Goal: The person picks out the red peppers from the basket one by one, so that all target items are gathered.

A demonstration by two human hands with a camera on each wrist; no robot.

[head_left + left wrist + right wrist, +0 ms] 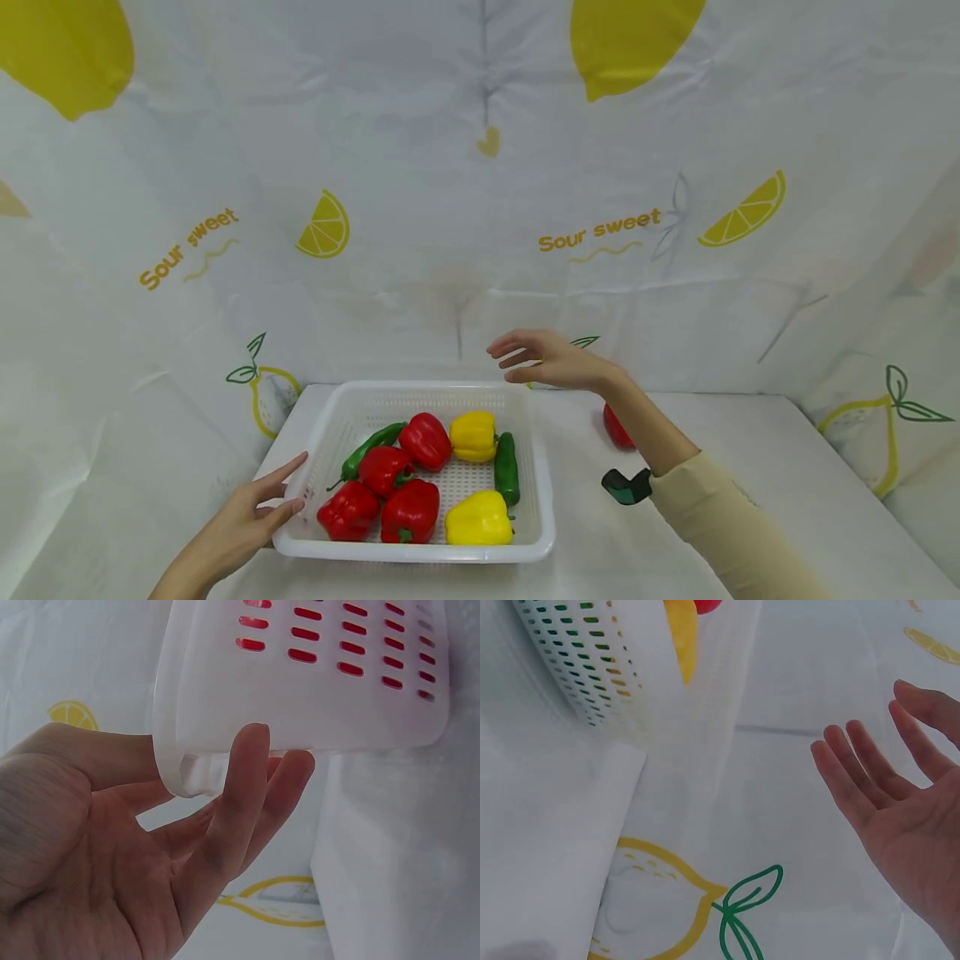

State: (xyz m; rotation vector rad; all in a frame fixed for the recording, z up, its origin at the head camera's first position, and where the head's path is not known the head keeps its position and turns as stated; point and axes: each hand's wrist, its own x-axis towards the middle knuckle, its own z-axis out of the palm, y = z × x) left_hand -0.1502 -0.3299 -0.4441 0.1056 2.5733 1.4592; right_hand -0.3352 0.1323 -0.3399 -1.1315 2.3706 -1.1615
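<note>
A white perforated plastic basket (416,550) stands on the table with vegetables in it. My left hand (238,525) holds its left rim, thumb over the edge; in the left wrist view the fingers (244,787) lie along the outer wall. Inside are several red bell peppers (410,510), two yellow bell peppers (478,518), a long green chili pepper (372,451) at the left and a thicker green pepper (507,469) at the right. Over the basket's back right corner, my right hand (546,358) hovers with fingers loosely extended and nothing in them.
A red round thing (617,427) lies on the white table (720,467) right of the basket, partly hidden by my right forearm. Near the sleeve cuff is a small dark green and black object (627,487). A lemon-printed white sheet (420,208) hangs behind the table.
</note>
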